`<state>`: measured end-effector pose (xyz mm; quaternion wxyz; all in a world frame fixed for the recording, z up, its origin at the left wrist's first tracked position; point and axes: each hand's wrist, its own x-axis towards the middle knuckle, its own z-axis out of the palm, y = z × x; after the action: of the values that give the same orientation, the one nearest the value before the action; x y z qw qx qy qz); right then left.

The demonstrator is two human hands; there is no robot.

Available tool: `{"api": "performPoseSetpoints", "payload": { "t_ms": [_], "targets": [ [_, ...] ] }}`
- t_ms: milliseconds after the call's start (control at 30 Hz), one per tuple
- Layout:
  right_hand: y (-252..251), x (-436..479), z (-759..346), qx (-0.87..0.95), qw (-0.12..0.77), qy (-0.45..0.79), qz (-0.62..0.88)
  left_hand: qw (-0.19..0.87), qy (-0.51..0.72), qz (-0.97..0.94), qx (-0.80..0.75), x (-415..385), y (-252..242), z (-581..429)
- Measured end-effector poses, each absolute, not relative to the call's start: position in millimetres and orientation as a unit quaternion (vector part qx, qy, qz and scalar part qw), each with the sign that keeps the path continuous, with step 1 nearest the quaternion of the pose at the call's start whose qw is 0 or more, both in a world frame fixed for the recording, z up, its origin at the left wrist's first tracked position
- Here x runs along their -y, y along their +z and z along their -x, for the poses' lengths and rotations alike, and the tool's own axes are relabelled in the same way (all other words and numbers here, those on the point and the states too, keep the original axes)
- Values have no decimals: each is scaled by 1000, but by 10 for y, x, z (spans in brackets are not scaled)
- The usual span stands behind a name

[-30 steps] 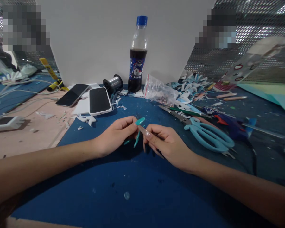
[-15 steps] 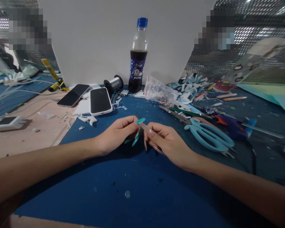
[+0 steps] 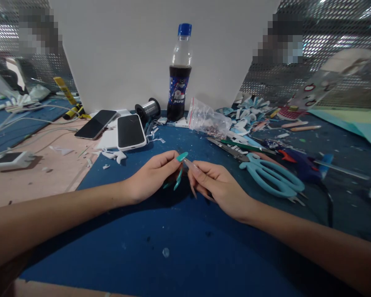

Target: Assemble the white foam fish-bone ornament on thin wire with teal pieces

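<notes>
My left hand (image 3: pixel 156 173), with long teal nails, is closed in a pinch above the blue mat (image 3: pixel 136 251). My right hand (image 3: pixel 216 183), with long pale nails, is also pinched, and its thumb tip meets the left thumb and finger. Whatever lies between the fingertips is too small or too hidden to make out. To the right of my right hand lie scissors (image 3: pixel 272 175) with light blue handles. Beyond the hands sits a clear zip bag (image 3: pixel 208 117) with small copper-coloured bits inside.
A cola bottle (image 3: pixel 179 78) stands at the back beside a spool of thin wire (image 3: pixel 148 109). Two phones, a white one (image 3: pixel 131 131) and a dark one (image 3: pixel 95 124), lie at left. A glue gun (image 3: pixel 303 163) and a heap of scraps (image 3: pixel 252 113) are at right.
Both hands stay together at nearly the same spot. The right fingers have shifted slightly, and the fingertips still meet.
</notes>
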<state>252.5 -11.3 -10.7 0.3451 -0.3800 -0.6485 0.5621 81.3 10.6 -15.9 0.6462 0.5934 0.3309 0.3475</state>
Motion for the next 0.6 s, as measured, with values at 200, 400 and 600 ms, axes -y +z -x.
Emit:
{"api": "performPoseSetpoints", "payload": {
  "t_ms": [200,400,600],
  "targets": [
    [-116,111,-2526,658,332,558,381,643,342,-597,-335,-111,-149,-819],
    [-115,110,-2518,667,317,555,383,635,329,-610,-340,-126,-158,-820],
    [-113,112,-2515,659,319,556,393,526,365,-659,-394,-87,-123,-796]
  ]
}}
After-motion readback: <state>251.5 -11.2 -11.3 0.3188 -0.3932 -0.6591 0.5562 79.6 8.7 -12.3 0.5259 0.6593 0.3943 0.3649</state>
